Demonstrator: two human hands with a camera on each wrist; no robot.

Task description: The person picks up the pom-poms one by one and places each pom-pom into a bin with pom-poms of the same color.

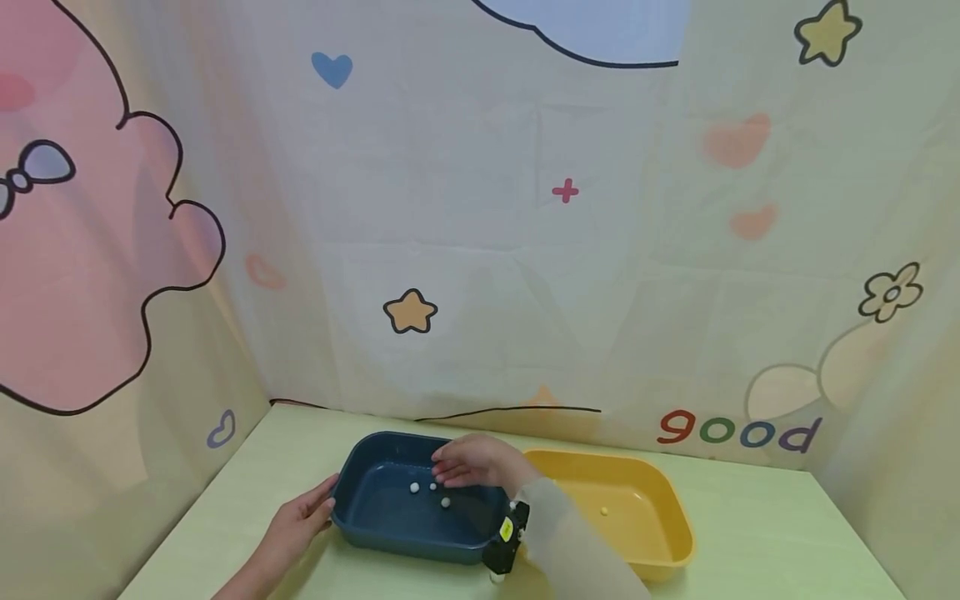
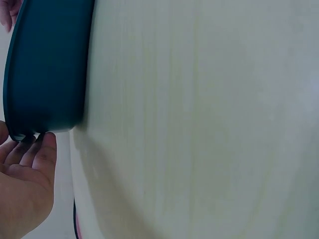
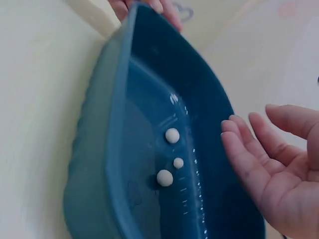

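Observation:
My left hand (image 1: 298, 521) holds the left end of a dark blue basin (image 1: 420, 550); in the left wrist view its fingers (image 2: 46, 152) press against the outer wall just under the rim. Three small white balls lie on the basin's floor: two larger ones, a ball (image 3: 172, 135) and another ball (image 3: 165, 178), with a smaller ball (image 3: 178, 163) between them. Over the basin's far side hovers my right hand (image 1: 472, 462), its fingers relaxed and slightly bent. Nothing shows in its palm in the right wrist view.
A yellow basin (image 1: 678, 508) stands to the right, partly behind my right forearm, with a small pale ball (image 1: 603, 511) inside. Both basins rest on a pale green table (image 1: 772, 533). A patterned cloth (image 1: 480, 250) hangs behind and at the sides. My right wrist wears a black device (image 1: 506, 537).

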